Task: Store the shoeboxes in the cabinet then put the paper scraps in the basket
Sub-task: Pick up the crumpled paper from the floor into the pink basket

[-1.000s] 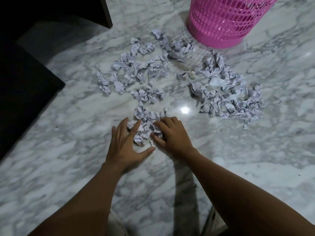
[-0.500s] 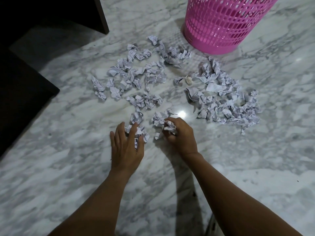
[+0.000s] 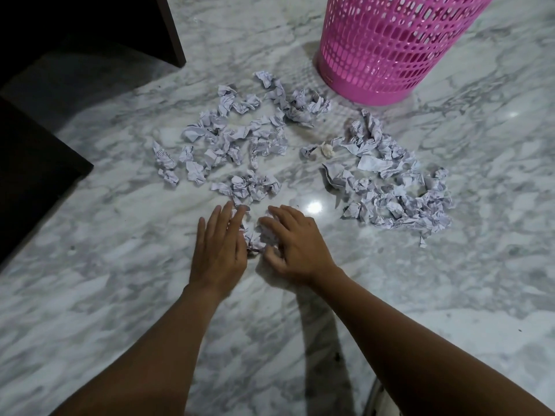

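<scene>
1. Two hands work mid-frame: left hand and right hand press paper scraps between them (fingers loose, not clenched).
2. More scraps spread above; pink basket stands upper right.

Basket top cut by frame edge; scraps between hands half hidden, blurred; right hand grip unclear.

One pink mesh basket is counted, two hands, the left hand and the right hand, and several dozen crumpled paper scraps, too tangled for an exact count.
</scene>
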A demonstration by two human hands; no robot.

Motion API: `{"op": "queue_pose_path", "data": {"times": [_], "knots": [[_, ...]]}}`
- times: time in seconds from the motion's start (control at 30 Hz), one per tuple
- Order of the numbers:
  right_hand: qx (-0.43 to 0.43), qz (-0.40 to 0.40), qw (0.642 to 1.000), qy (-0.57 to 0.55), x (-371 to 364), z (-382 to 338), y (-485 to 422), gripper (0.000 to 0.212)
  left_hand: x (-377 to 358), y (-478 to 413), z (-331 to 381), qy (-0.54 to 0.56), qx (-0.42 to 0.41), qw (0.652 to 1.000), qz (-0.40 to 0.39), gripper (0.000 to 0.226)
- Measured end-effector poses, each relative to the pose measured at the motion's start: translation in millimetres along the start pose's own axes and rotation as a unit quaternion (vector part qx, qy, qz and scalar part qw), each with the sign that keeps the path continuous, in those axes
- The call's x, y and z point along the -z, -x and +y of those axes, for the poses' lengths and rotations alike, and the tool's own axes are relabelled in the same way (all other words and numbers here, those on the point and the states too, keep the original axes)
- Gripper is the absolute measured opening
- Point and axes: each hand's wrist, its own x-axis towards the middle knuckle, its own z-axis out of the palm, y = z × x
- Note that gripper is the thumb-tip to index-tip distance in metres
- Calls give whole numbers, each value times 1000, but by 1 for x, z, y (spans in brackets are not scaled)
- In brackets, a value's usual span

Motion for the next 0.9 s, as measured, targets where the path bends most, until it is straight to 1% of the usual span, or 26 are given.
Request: {"op": "queue_pose_path", "data": {"times": [0.07,0.17,0.27,0.37,0.5,0.6,0.7,0.77,0.9], "knots": [[-2,5,999,34,0,1,4,59,-2,0,-1,-13,-4,1000,2,56],[10,32,997,68,0,6,7,65,-2,0,0,-3,-7,1000,11,52],[46,58,996,46,-2,9,6,70,-3,0,1,11,-6,999,30,50],[73,70,995,10,-5,13,2,70,-3,0,1,22,-9,999,48,46],[101,72,992,-10,-6,9,0,60,-4,1,3,5,-4,998,67,40],[111,73,991,-7,-11,5,-1,46,-5,1,4,-8,-2,997,71,38],[124,69,990,-7,-19,9,-2,34,-6,2,2,-4,-18,997,70,45],[124,83,989,-18,-20,9,0,26,-4,2,2,-1,-27,997,75,46],[84,102,991,-35,-16,5,-1,25,-1,-1,6,-5,-9,996,89,28]]}}
